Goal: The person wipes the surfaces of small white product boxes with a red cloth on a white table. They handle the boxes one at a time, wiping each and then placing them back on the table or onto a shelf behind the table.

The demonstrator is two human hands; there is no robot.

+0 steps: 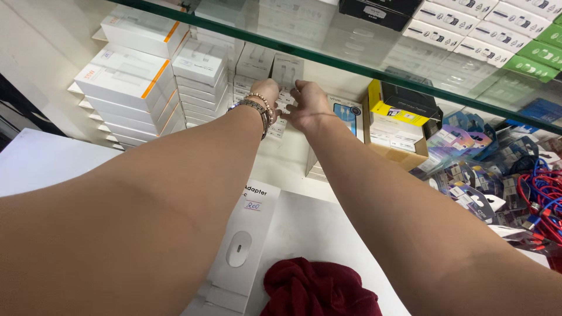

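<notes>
Small white boxes [280, 99] stand in a tight row at the back of the white shelf [328, 228], under the glass shelf [351, 64]; both hands are on them. Left hand [266, 93] reaches far in, arm fully stretched, beaded bracelets [260, 108] at the wrist, fingers curled over the tops of the boxes; whether they pinch one, cannot tell. Right hand [307, 105] just beside it, palm down, fingers spread and pressed against the same row; grip hidden as well.

Left of the hands: tall stacks of white boxes with orange stripes [132, 79]. Right: a yellow-and-black box [401, 102] on a cardboard carton, then a heap of packaged cables [503, 169], red and blue.

Nearer the camera: a long white adapter box [243, 246] lies flat; a dark red cloth [319, 289] sits at the shelf's front edge; bare white surface between these and the row.
</notes>
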